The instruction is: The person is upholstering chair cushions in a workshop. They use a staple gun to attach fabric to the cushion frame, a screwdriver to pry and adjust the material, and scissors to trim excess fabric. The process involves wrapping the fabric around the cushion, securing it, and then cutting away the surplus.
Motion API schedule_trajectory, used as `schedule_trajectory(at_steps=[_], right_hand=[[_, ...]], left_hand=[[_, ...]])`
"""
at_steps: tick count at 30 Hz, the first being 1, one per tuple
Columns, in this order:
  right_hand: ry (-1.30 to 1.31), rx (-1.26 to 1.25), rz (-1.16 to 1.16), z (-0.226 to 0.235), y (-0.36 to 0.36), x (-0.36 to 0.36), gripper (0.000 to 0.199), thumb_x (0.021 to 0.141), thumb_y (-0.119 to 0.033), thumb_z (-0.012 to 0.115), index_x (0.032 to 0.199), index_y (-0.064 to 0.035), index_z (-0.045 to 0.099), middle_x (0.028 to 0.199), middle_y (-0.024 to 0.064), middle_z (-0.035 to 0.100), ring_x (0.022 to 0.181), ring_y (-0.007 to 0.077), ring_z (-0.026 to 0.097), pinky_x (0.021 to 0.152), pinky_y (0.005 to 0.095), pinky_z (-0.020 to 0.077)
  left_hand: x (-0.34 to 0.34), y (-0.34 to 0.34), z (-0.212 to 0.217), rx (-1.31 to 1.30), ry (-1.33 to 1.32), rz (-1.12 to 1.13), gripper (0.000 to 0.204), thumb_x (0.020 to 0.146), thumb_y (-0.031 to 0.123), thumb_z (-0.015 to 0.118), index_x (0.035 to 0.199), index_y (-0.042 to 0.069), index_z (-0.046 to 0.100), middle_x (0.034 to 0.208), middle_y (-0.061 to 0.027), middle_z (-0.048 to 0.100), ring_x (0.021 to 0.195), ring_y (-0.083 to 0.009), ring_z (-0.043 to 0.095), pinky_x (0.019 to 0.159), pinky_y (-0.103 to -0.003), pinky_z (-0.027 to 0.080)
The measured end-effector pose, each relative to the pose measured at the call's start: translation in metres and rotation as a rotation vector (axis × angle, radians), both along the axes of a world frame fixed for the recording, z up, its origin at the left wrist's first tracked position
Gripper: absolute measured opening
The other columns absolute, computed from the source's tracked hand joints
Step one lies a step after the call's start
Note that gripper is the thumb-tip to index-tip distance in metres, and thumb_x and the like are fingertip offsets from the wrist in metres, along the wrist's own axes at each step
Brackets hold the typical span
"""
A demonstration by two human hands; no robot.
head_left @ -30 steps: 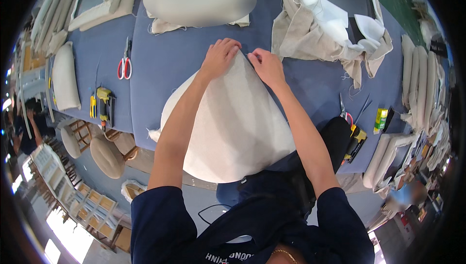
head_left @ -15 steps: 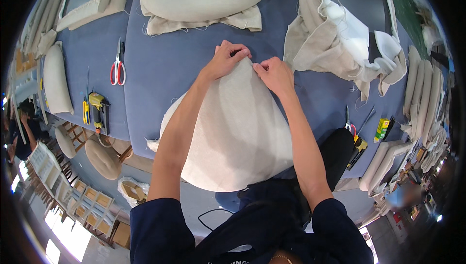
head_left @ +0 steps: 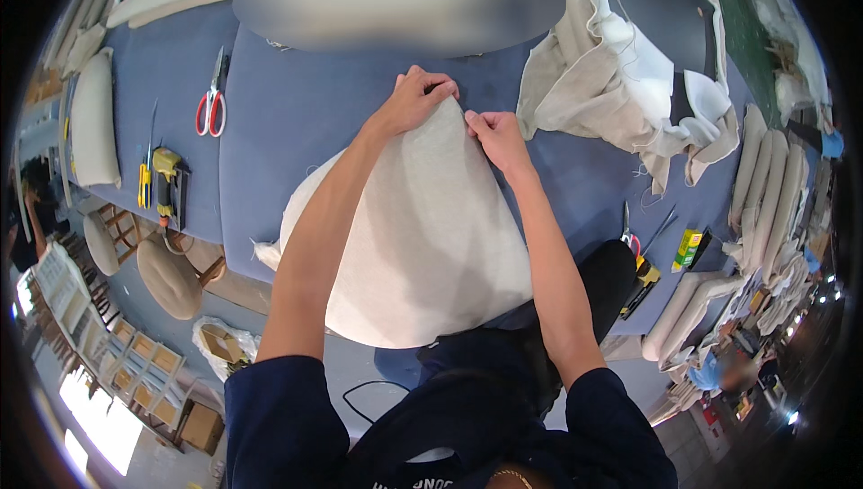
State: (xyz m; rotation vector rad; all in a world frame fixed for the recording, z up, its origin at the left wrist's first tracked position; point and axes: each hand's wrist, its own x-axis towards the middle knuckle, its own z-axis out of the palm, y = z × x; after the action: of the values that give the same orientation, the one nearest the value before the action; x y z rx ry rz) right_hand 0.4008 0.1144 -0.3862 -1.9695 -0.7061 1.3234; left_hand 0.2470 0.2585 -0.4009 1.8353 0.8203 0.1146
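Note:
A beige fabric-covered cushion (head_left: 422, 228), rounded at the near side and drawn to a point at the far side, lies in front of me, overhanging the near table edge. My left hand (head_left: 418, 101) is closed at its far tip, fingers bent over the cloth edge. Just to the right, my right hand (head_left: 496, 137) pinches the right edge of the cloth between thumb and fingers. The cushion's underside, and what the curled fingertips cover, is hidden.
On the blue-grey table (head_left: 270, 129) lie red-handled scissors (head_left: 211, 111), a yellow-black staple gun (head_left: 168, 185) and a yellow-handled screwdriver (head_left: 146, 179) at left. Another staple gun (head_left: 643, 282) and a yellow-green box (head_left: 687, 249) sit right. A half-covered panel (head_left: 602, 84) stands far right.
The view has shifted slightly. My right hand sits a little farther from the cloth's tip, along its right edge. My left hand keeps its place at the tip.

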Motion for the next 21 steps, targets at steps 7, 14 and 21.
schedule_trajectory(at_steps=[7,14,21], right_hand=[[-0.310,0.042,0.069,0.016,-0.089,0.005,0.036,0.098,-0.028,0.062,0.082,0.0026,0.070,0.071,0.0191,0.066,0.066,0.0308,0.064,0.066,0.0398,0.0476],[-0.333,0.128,0.062,0.017,-0.107,0.009,0.033,0.098,-0.028,0.063,0.084,0.0013,0.070,0.066,0.0158,0.062,0.060,0.0247,0.059,0.063,0.0407,0.0449],[-0.755,0.368,0.549,0.071,0.054,0.012,0.029,0.094,-0.031,0.068,0.082,-0.0056,0.072,0.073,0.0151,0.068,0.073,0.0350,0.068,0.067,0.0469,0.0479]], left_hand=[[-0.020,-0.057,0.024,0.646,0.036,-0.006,0.040,0.099,0.035,0.059,0.133,0.014,0.062,0.138,-0.0087,0.055,0.133,-0.0319,0.045,0.109,-0.054,0.035],[-0.090,-0.183,0.068,0.717,0.247,-0.273,0.066,0.096,0.040,0.060,0.156,0.023,0.041,0.167,-0.0042,0.030,0.156,-0.0293,0.024,0.127,-0.055,0.017],[-0.086,-0.174,0.057,0.760,0.222,-0.250,0.062,0.095,0.038,0.057,0.153,0.022,0.044,0.166,-0.0028,0.033,0.154,-0.0267,0.028,0.126,-0.055,0.019]])
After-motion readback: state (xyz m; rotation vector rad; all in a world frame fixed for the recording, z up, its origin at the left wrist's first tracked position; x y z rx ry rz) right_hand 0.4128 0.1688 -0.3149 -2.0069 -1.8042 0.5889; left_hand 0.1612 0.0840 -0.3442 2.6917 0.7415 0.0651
